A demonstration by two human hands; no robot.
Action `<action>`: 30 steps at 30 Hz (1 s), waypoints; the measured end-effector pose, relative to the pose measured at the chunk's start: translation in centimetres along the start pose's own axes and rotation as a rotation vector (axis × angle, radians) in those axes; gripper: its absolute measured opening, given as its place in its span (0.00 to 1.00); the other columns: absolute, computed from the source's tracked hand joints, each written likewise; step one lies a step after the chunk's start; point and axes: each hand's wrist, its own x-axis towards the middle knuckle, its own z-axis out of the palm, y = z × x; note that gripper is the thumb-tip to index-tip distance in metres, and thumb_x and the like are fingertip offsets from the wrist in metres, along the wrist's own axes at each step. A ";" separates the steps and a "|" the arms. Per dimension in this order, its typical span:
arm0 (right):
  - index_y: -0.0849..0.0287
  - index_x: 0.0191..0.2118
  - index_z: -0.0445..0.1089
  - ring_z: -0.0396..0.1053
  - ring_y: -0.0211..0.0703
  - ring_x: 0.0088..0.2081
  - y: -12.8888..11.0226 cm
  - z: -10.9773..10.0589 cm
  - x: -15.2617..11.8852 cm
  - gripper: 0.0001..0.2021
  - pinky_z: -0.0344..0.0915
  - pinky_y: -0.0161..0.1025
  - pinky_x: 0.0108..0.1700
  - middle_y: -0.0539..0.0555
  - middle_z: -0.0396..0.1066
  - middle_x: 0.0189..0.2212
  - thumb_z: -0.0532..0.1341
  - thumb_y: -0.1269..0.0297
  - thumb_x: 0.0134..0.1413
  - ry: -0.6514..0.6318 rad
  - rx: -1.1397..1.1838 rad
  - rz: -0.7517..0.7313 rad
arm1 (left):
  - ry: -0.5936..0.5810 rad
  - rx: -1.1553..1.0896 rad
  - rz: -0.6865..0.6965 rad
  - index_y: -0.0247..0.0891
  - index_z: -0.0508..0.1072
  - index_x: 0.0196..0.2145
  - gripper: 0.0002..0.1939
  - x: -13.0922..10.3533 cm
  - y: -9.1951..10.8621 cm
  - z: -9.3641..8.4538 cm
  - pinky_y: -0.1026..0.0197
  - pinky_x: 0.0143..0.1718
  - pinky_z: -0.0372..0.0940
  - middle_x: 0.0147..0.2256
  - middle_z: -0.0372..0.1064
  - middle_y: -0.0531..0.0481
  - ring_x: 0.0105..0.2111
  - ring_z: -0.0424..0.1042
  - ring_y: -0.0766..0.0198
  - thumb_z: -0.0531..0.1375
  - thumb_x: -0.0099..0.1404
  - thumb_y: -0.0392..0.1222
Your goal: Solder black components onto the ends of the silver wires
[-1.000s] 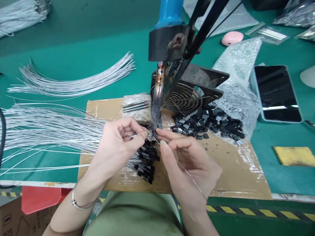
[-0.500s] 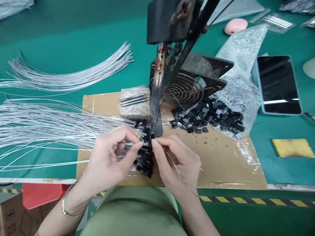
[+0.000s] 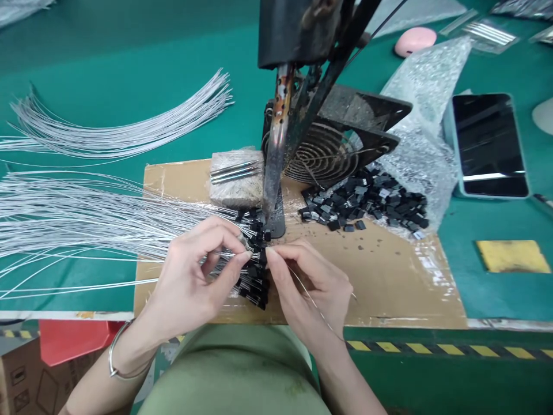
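My left hand is closed in a pinch on the end of a white wire, thumb against forefinger. Just right of its fingertips, my right hand pinches a small black connector housing, which meets the wire's end. A thin silvery strand, looking like solder wire, runs through the right hand to the wrist. Beneath and around the left fingers lies a bundle of white wires, many tipped with black housings. Above the hands hangs a soldering iron, its tip pointing down near the bundle.
Loose black housings are heaped on the cardboard by a fan. A wrapped block carries metal rods. Another wire bundle lies at the back left. A phone and yellow sponge are at the right.
The hands stay nearly in place. Less of the bright wire end shows between my fingertips, and the black housing sits closer to my left thumb. The view has shifted slightly.
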 end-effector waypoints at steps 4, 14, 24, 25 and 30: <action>0.56 0.36 0.75 0.70 0.34 0.31 0.1 0.1 -0.1 0.07 0.65 0.33 0.33 0.47 0.74 0.30 0.64 0.72 0.68 0.000 0.002 0.001 | 0.009 0.017 0.026 0.36 0.76 0.33 0.06 0.0 -0.2 0.1 0.66 0.20 0.52 0.40 0.72 0.49 0.23 0.57 0.74 0.63 0.69 0.31; 0.56 0.36 0.75 0.69 0.33 0.31 0.4 0.0 -0.3 0.06 0.63 0.32 0.33 0.46 0.74 0.30 0.65 0.71 0.68 -0.002 0.011 0.009 | 0.035 0.072 0.049 0.38 0.78 0.35 0.05 -0.3 -0.9 0.3 0.67 0.21 0.57 0.42 0.71 0.48 0.23 0.61 0.74 0.65 0.68 0.31; 0.55 0.37 0.80 0.72 0.36 0.31 1.2 -1.0 -0.9 0.09 0.66 0.34 0.34 0.47 0.75 0.29 0.64 0.65 0.70 0.031 0.028 0.101 | 0.062 0.739 0.375 0.40 0.59 0.73 0.51 -2.3 -4.1 -3.4 0.30 0.70 0.58 0.68 0.58 0.29 0.68 0.62 0.31 0.73 0.61 0.61; 0.54 0.39 0.81 0.72 0.36 0.30 1.5 -1.4 -1.1 0.10 0.66 0.35 0.34 0.48 0.75 0.29 0.62 0.63 0.72 0.056 0.039 0.107 | -0.004 0.795 0.351 0.38 0.52 0.76 0.59 -2.2 -4.8 -4.2 0.26 0.72 0.52 0.71 0.54 0.26 0.71 0.57 0.27 0.71 0.59 0.68; 0.55 0.41 0.82 0.71 0.40 0.31 3.2 -3.1 -2.3 0.20 0.66 0.39 0.31 0.53 0.78 0.34 0.54 0.54 0.77 0.239 0.144 0.126 | -0.159 0.962 0.327 0.28 0.41 0.78 0.72 -1.5 -7.7 -7.2 0.26 0.75 0.46 0.72 0.53 0.18 0.72 0.56 0.26 0.64 0.56 0.80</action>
